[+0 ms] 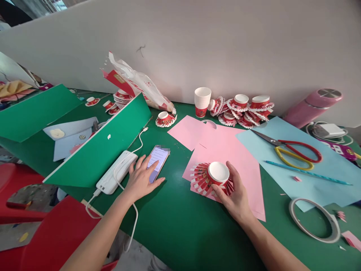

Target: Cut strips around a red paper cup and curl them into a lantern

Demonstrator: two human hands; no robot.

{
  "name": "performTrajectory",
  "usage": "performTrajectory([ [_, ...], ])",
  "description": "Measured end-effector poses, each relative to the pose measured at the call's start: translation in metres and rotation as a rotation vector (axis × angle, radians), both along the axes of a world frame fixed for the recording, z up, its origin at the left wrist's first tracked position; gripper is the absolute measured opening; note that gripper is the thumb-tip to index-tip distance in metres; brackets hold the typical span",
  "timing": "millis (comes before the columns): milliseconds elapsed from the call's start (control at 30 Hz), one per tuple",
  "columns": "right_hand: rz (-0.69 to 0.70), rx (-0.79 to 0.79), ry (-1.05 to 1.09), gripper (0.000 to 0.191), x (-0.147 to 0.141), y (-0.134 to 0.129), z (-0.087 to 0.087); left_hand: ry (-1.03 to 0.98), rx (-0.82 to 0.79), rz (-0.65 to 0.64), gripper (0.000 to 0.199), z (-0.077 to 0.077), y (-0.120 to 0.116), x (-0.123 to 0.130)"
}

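My left hand [143, 175] lies over a smartphone [161, 156] with its fingers spread, a fingertip on or just above the lit screen. The text on the screen is too small to read. My right hand [235, 192] grips a red paper cup [218, 172] by its base, thumb on one side and fingers on the other. The cup is upside down, its wall cut into strips that fan out around it. Beneath it are pink paper sheets [242, 158]. A white power bank [117, 173] with a cable sits left of the phone.
Uncut cups [202, 98] stand stacked by the wall, beside a pile of fanned cups [242, 107]. At right are scissors [296, 148], a blue pencil [307, 173], a tape roll [314, 220], blue paper [265, 143] and a pink bottle [310, 107]. A green divider [104, 146] rises at left.
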State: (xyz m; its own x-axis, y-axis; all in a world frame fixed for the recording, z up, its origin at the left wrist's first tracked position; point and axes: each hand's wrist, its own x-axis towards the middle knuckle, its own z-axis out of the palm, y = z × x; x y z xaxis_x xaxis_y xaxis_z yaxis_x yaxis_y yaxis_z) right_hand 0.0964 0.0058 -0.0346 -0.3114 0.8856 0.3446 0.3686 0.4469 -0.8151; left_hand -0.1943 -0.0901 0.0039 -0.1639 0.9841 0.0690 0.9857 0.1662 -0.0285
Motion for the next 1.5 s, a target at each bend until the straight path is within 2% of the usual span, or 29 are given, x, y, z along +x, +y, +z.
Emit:
performTrajectory([
  [300,0.007,-0.007,-0.003,0.069,0.000,0.000,0.000,-0.012,0.045,0.028,0.060,0.006,-0.008,0.004],
  [600,0.023,-0.042,0.010,0.070,0.000,-0.001,-0.001,-0.058,0.073,0.032,0.055,-0.002,-0.027,0.014],
  [900,0.031,-0.039,0.013,0.071,0.000,-0.001,0.000,-0.036,0.045,0.041,0.056,-0.006,-0.023,0.018],
  [1000,0.025,-0.047,0.028,0.070,0.000,-0.001,0.001,-0.036,0.102,0.076,0.056,-0.001,-0.025,0.019],
  [1100,0.011,-0.069,0.072,0.070,-0.001,-0.001,0.004,-0.084,0.217,0.100,0.047,0.008,-0.027,0.025],
  [1200,-0.005,-0.120,0.146,0.070,-0.002,0.000,0.012,-0.226,0.348,0.055,0.033,0.012,-0.026,0.041],
  [1300,-0.006,-0.236,0.261,0.069,-0.004,0.002,0.020,-0.513,0.410,-0.029,0.023,0.009,-0.018,0.069],
  [1400,-0.004,-0.361,0.401,0.069,-0.006,0.006,0.026,-0.905,0.300,-0.060,0.023,0.004,-0.006,0.104],
  [1500,0.010,-0.441,0.475,0.067,-0.005,0.009,0.031,-1.267,0.208,0.040,0.034,0.007,0.010,0.136],
])
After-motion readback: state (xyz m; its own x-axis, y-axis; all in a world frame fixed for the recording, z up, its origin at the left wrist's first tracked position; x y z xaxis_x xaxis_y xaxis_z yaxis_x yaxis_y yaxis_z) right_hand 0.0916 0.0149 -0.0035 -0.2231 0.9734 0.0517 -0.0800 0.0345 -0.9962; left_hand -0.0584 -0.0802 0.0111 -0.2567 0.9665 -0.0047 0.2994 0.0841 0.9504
